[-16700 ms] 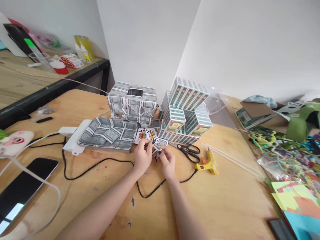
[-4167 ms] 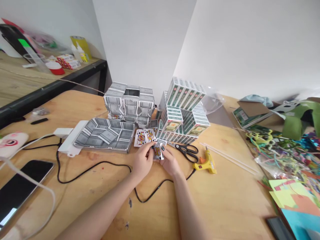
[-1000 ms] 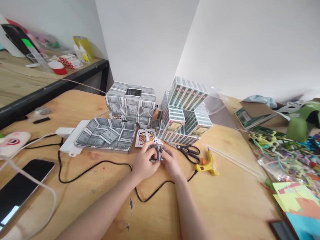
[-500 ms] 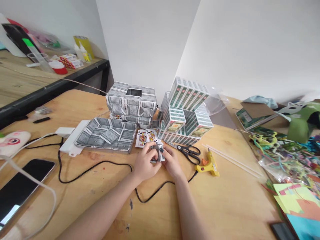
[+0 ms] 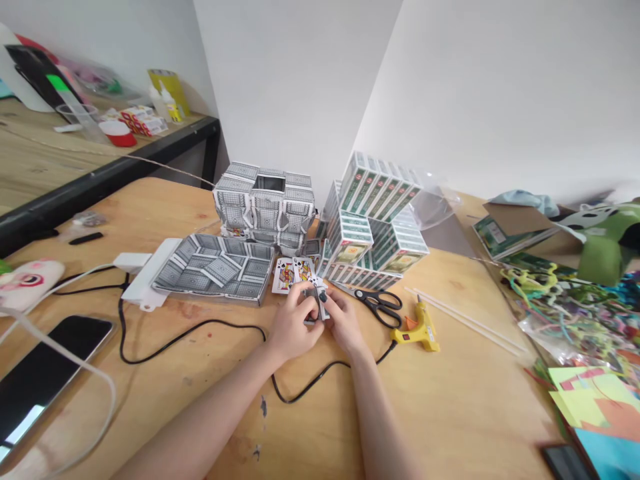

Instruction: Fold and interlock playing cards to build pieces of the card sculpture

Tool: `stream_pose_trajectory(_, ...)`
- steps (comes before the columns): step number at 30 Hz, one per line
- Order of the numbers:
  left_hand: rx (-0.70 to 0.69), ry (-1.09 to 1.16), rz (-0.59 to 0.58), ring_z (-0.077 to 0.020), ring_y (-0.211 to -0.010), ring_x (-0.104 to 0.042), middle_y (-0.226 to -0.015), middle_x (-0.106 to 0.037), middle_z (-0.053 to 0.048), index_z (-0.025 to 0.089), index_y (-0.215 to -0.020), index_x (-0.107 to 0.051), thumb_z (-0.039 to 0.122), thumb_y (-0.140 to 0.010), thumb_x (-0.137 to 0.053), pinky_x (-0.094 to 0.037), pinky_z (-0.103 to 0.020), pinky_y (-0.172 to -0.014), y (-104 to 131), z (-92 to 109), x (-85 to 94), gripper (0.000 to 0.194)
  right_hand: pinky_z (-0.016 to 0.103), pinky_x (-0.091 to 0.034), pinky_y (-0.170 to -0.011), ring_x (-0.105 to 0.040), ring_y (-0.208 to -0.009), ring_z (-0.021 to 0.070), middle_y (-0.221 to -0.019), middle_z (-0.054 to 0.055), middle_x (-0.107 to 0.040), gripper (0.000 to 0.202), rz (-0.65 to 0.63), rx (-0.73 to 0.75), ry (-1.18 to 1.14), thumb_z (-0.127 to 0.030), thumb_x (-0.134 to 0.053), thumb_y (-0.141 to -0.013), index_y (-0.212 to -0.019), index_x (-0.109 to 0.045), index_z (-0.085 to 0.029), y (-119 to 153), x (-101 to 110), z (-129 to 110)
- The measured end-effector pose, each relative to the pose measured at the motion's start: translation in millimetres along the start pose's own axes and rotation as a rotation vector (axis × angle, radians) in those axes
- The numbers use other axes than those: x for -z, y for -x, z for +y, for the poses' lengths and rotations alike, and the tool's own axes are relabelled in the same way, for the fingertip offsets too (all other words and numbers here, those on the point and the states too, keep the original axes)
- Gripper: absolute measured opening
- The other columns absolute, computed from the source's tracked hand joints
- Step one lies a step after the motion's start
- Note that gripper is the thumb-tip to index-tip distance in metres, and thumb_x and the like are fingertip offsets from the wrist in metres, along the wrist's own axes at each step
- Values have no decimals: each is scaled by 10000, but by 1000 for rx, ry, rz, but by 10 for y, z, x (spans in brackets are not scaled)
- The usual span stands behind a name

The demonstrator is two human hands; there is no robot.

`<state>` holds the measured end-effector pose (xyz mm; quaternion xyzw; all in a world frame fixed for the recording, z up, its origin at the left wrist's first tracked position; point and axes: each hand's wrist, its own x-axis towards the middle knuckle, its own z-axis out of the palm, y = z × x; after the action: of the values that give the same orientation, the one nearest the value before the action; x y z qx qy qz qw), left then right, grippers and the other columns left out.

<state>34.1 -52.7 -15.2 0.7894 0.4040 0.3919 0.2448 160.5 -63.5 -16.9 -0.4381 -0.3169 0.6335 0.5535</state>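
Both hands meet near the middle of the wooden table, around a small bunch of playing cards (image 5: pixel 314 308). My left hand (image 5: pixel 293 325) has its fingers curled round the cards from the left. From the right, my right hand (image 5: pixel 344 322) grips them, its dark-nailed thumb on top. Just behind the hands lie face-up playing cards (image 5: pixel 284 275). A shallow tray made of cards (image 5: pixel 213 268) is to the left, and a larger card-covered structure (image 5: pixel 265 208) stands behind it. Green-and-white card boxes (image 5: pixel 350 241) are stacked at the back right.
Black scissors (image 5: pixel 379 305) and a yellow glue gun (image 5: pixel 419 328) lie right of the hands; its black cable (image 5: pixel 300 399) loops in front. Two clear sticks (image 5: pixel 467 321) lie beyond. A phone (image 5: pixel 55 380) and white cables are at left, coloured craft pieces (image 5: pixel 575 300) at right.
The cards between my hands are tilted slightly differently, and the fingers have shifted a little. The whole view has moved slightly; the objects on the table stay in place.
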Motion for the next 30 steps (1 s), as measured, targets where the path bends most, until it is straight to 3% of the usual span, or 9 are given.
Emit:
stream_pose_trajectory(7, 2, -40, 3, -106, -652, -512, -1106, -455, -82, 171, -604, -412, 91, -623, -515, -441, -282, -621, -6, -16, 4, 131, 228, -431, -551, -552, -603, 117, -719, -12, -600, 304, -40, -40, 2, -392, -670, -674, -881, -571, -193, 11, -15, -27)
stream_pose_trajectory(14, -69, -64, -1, -200, -986, -534, -1168, -478, -87, 173, -664, -510, 98, -664, -521, -457, -330, -817, -21, -8, 17, 76, 241, -442, -547, -558, -614, 131, -709, -22, -592, 334, -66, -40, -38, -350, -708, -639, -883, -521, -219, 33, -22, -49)
stream_pose_trajectory(18, -92, -64, -13, -204, -1054, -512, -1198, -481, -78, 174, -665, -530, 106, -689, -536, -454, -329, -847, -29, -23, 20, 73, 246, -448, -577, -567, -654, 131, -836, -2, -616, 320, -35, 18, -52, -312, -702, -651, -891, -509, -223, 29, -11, -28)
stream_pose_trajectory(24, -73, -1, -19, -194, -1085, -500, -1217, -498, -56, 187, -715, -554, 132, -758, -503, -444, -336, -874, -46, -22, 16, 86, 278, -457, -655, -583, -726, 150, -851, 5, -619, 306, 37, 134, -28, -281, -684, -674, -919, -508, -225, 9, 11, 22)
stream_pose_trajectory(26, -30, 70, -19, -188, -1017, -535, -1244, -465, -68, 175, -689, -541, 156, -757, -517, -466, -323, -825, -43, 1, 31, 74, 309, -457, -722, -586, -799, 171, -906, 18, -621, 351, 61, 199, -7, -289, -692, -661, -952, -504, -232, 12, 5, 18)
stream_pose_trajectory(30, 101, 316, -25, -100, -662, -560, -1151, -477, -105, 150, -670, -528, 194, -724, -548, -485, -252, -574, -26, 25, 70, 72, 369, -421, -850, -547, -971, 215, -1032, 52, -599, 452, 89, 331, 50, -321, -701, -640, -1032, -491, -243, 25, 1, -19)
